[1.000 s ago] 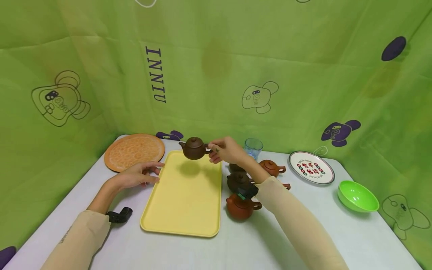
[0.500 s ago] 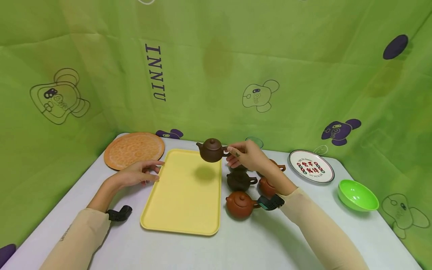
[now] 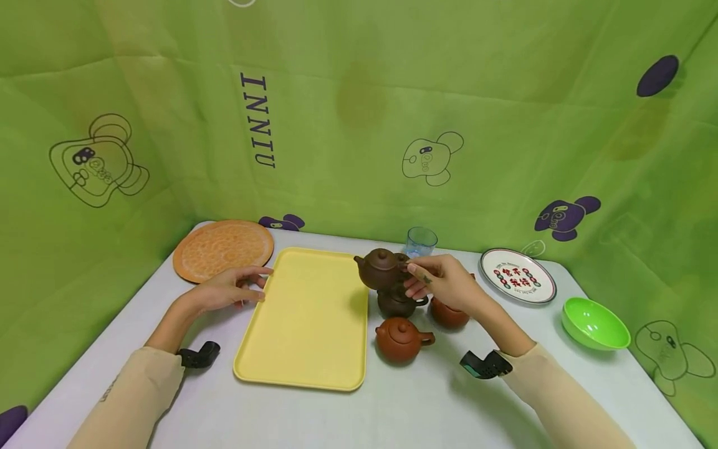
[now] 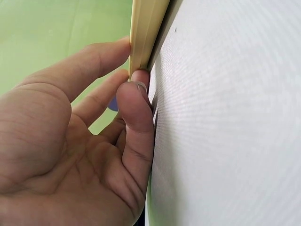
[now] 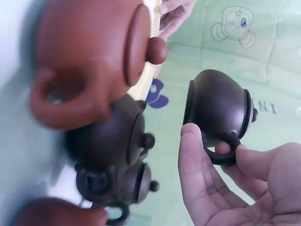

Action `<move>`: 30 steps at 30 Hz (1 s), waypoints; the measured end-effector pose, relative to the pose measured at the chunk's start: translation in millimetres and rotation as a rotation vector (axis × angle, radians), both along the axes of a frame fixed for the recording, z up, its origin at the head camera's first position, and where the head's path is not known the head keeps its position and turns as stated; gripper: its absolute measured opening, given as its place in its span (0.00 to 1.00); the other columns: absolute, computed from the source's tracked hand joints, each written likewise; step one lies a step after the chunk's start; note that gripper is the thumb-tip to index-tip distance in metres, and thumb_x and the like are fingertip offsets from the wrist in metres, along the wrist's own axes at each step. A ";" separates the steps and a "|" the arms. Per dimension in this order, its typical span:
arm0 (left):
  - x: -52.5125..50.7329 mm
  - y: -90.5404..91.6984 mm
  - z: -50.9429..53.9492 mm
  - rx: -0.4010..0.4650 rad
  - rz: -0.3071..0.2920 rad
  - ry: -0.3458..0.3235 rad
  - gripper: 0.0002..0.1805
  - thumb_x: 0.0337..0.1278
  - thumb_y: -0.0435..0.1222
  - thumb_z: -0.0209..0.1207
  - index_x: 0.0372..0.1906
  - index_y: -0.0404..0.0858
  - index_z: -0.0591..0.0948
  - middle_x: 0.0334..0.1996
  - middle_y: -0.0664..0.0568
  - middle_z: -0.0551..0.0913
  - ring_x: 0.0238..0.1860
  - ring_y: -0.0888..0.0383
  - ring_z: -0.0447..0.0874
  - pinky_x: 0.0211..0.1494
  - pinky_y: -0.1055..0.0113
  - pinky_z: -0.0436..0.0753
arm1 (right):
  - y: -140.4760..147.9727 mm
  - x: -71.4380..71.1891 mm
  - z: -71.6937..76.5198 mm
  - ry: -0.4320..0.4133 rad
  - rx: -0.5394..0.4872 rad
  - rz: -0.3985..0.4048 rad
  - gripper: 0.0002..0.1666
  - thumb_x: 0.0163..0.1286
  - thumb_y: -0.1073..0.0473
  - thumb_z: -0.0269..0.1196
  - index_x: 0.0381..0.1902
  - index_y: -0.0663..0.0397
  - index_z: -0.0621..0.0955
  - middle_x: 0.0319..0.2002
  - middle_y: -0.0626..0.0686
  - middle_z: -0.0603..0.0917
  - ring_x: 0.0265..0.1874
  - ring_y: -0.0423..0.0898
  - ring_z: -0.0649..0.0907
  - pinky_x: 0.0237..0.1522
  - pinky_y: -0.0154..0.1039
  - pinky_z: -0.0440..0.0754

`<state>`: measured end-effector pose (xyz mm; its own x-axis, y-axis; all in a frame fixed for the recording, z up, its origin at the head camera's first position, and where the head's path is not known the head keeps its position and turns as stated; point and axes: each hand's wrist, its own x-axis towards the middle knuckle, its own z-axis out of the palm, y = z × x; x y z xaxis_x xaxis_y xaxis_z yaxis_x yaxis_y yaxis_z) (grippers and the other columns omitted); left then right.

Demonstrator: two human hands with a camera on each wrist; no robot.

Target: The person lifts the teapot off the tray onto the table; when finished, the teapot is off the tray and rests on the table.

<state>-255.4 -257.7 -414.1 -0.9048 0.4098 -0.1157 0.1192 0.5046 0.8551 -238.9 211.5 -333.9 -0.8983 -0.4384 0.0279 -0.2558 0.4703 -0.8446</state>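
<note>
My right hand (image 3: 447, 285) pinches the handle of a dark brown teapot (image 3: 379, 270), which hangs level with its spout to the left. In the right wrist view the lifted teapot (image 5: 216, 101) is apart from two dark teapots on the table. One of those dark teapots (image 3: 394, 305) stands beside the yellow tray (image 3: 303, 324); the other is mostly hidden in the head view. Nearer the front is a reddish-brown teapot (image 3: 399, 341), with another reddish teapot (image 3: 449, 313) to its right. My left hand (image 3: 221, 290) touches the tray's left rim with its fingertips.
At the back left lies a round, orange-brown mat (image 3: 223, 249). A blue clear glass (image 3: 422, 241) stands behind the teapots. To the right are a white plate (image 3: 518, 276) with red characters and a green bowl (image 3: 596, 324). Green cloth (image 3: 348, 112) rises behind the table.
My right hand has carried the dark teapot from above the tray to the right and lower, over the teapots beside it. My left hand has stayed at the tray's left rim.
</note>
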 end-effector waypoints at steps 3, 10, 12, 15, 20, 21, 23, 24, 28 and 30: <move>0.2 0.1 0.1 0.002 0.003 0.000 0.36 0.68 0.37 0.68 0.77 0.34 0.70 0.58 0.37 0.78 0.38 0.61 0.73 0.35 0.67 0.80 | 11.5 4.6 -3.3 0.017 0.011 0.009 0.20 0.84 0.61 0.56 0.62 0.73 0.81 0.41 0.68 0.91 0.38 0.57 0.93 0.44 0.48 0.92; 0.8 -0.7 0.3 -0.012 0.006 0.000 0.37 0.68 0.37 0.68 0.78 0.34 0.70 0.59 0.37 0.79 0.39 0.61 0.74 0.36 0.67 0.80 | 37.8 19.4 -7.1 -0.009 0.019 0.006 0.19 0.84 0.63 0.56 0.60 0.76 0.81 0.40 0.69 0.90 0.37 0.56 0.93 0.42 0.44 0.92; 0.8 -1.3 0.7 -0.016 0.006 0.004 0.37 0.69 0.38 0.68 0.78 0.35 0.70 0.59 0.37 0.79 0.39 0.61 0.74 0.36 0.67 0.80 | 45.0 24.0 -7.4 -0.006 0.025 -0.008 0.20 0.84 0.62 0.55 0.60 0.76 0.81 0.40 0.68 0.91 0.36 0.55 0.93 0.42 0.43 0.92; 0.8 -2.1 0.6 -0.020 0.010 0.009 0.36 0.68 0.37 0.68 0.78 0.35 0.70 0.58 0.37 0.79 0.39 0.61 0.74 0.36 0.67 0.80 | 55.5 31.9 -8.6 0.010 0.038 -0.025 0.21 0.84 0.60 0.55 0.60 0.75 0.81 0.40 0.67 0.91 0.36 0.51 0.93 0.42 0.44 0.92; 0.5 -1.0 -1.5 -0.023 0.002 0.017 0.36 0.68 0.38 0.68 0.77 0.35 0.71 0.59 0.37 0.80 0.39 0.60 0.75 0.36 0.67 0.80 | 74.6 47.7 -12.6 0.039 0.035 -0.034 0.22 0.85 0.59 0.55 0.61 0.75 0.81 0.42 0.67 0.91 0.36 0.47 0.93 0.42 0.45 0.92; 0.2 -0.5 -1.8 -0.025 0.001 0.018 0.36 0.68 0.38 0.68 0.77 0.35 0.71 0.59 0.38 0.80 0.39 0.60 0.75 0.36 0.67 0.80 | 78.7 50.7 -13.2 0.046 0.035 -0.031 0.23 0.85 0.59 0.54 0.62 0.75 0.80 0.43 0.67 0.91 0.37 0.47 0.93 0.42 0.45 0.92; -0.6 0.5 -2.0 -0.025 0.002 0.016 0.36 0.68 0.38 0.68 0.77 0.35 0.71 0.59 0.37 0.80 0.39 0.60 0.74 0.36 0.67 0.80 | 86.8 56.3 -14.7 0.049 0.040 -0.038 0.23 0.86 0.58 0.53 0.62 0.75 0.80 0.43 0.67 0.91 0.36 0.47 0.93 0.42 0.44 0.92; -1.0 0.9 -2.0 -0.025 0.003 0.014 0.36 0.68 0.39 0.68 0.78 0.36 0.71 0.59 0.37 0.80 0.39 0.60 0.74 0.36 0.67 0.80 | 90.8 59.0 -15.5 0.053 0.047 -0.044 0.23 0.86 0.58 0.53 0.62 0.75 0.80 0.42 0.66 0.91 0.36 0.47 0.94 0.42 0.43 0.92; -1.9 1.9 -0.7 -0.030 0.007 0.012 0.37 0.68 0.39 0.68 0.78 0.36 0.70 0.59 0.37 0.80 0.39 0.59 0.74 0.36 0.67 0.80 | 105.9 68.5 -19.0 0.060 0.037 -0.043 0.22 0.86 0.60 0.52 0.61 0.76 0.80 0.41 0.67 0.91 0.36 0.46 0.93 0.41 0.42 0.92; -2.1 1.9 -0.3 -0.032 0.009 0.010 0.37 0.68 0.39 0.69 0.78 0.36 0.70 0.59 0.37 0.80 0.40 0.59 0.74 0.36 0.67 0.80 | 113.1 71.9 -21.4 0.069 0.026 -0.028 0.22 0.86 0.61 0.52 0.61 0.78 0.80 0.40 0.64 0.91 0.36 0.45 0.93 0.41 0.43 0.92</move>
<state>-257.6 -255.7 -414.4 -0.9096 0.3981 -0.1191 0.1235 0.5326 0.8373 -166.9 324.6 -355.3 -0.9067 -0.4143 0.0787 -0.2989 0.4996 -0.8131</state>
